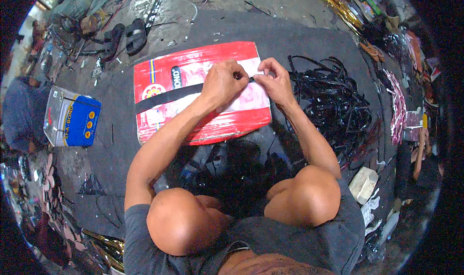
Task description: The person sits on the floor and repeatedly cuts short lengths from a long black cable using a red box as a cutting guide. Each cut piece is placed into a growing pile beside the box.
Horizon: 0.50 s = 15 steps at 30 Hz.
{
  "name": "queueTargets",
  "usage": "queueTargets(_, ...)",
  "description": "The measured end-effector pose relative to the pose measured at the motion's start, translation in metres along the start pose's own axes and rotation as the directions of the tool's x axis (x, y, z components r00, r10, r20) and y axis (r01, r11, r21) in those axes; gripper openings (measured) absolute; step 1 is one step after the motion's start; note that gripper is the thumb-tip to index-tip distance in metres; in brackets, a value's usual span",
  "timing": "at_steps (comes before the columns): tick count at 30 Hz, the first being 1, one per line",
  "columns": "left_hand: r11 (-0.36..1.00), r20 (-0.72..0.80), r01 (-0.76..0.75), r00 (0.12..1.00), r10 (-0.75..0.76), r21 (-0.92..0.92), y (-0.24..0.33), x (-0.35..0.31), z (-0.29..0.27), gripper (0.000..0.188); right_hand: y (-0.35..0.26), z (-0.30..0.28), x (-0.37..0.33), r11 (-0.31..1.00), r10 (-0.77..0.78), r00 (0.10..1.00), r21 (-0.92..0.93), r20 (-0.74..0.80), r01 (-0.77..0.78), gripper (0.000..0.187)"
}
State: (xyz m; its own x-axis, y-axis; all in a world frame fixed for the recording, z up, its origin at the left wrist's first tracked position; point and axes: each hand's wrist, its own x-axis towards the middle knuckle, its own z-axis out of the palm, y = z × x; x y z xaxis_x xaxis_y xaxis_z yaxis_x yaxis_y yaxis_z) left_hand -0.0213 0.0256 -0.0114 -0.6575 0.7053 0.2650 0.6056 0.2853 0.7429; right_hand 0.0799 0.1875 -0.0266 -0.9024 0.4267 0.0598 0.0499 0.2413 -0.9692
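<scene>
A flat red-and-white board or carton [203, 125] with a glossy surface lies in front of my knees. Across it from its left edge runs a flat black strip [169, 97]. My left hand [224, 84] rests over the strip, fingers pinched at a small dark piece near the board's right part. Facing it, my right hand [274, 84] pinches the same spot with thumb and forefinger. Only a little black shows between the fingertips, and the fingers hide the rest. Right of the board spreads a tangled heap of shiny black strips [333, 103].
A blue-and-clear container [82, 123] stands at the left. Black sandals [136, 37] lie at the upper left. Shiny pink strips [398, 106] and gold strips [338, 7] lie along the right side. A whitish block [363, 185] sits beside my right knee.
</scene>
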Motion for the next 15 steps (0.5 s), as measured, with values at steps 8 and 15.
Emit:
queueTargets(8,0.983,-0.123,-0.168,0.98,0.157,-0.079,0.003,-0.004,0.021,0.009,0.019,0.002,-0.01,0.963,-0.169,0.981,-0.228,-0.091,0.144,0.029)
queueTargets(15,0.942,-0.187,-0.242,0.962,0.201,-0.233,0.007,0.004,0.032,0.005,0.04,-0.006,-0.014,0.636,0.257,0.946,0.703,0.197,-0.319,0.026)
